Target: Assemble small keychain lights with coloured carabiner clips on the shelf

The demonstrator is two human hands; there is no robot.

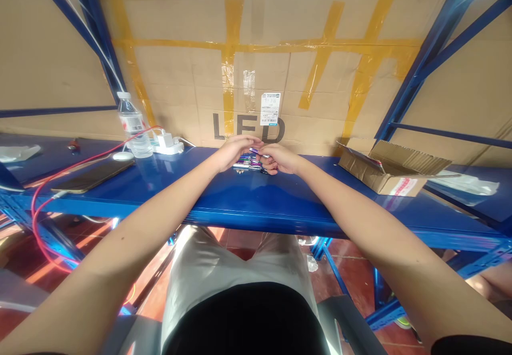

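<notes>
Over the blue shelf top, both my hands meet above a small pile of shiny metallic cylinders, silver, purple and greenish, with small metal bits beside them. My left hand arches over the pile's left side, its fingers stretched toward the right one and its palm side hidden. In my right hand, thumb and fingers are closed on a small purple metallic cylinder. Its tip points left, under my left fingertips. Whether the left fingers touch it I cannot tell.
An open cardboard box stands on the right. On the left are a water bottle, a white power strip, a dark tablet-like device and a red cable. A large taped cardboard sheet rises behind.
</notes>
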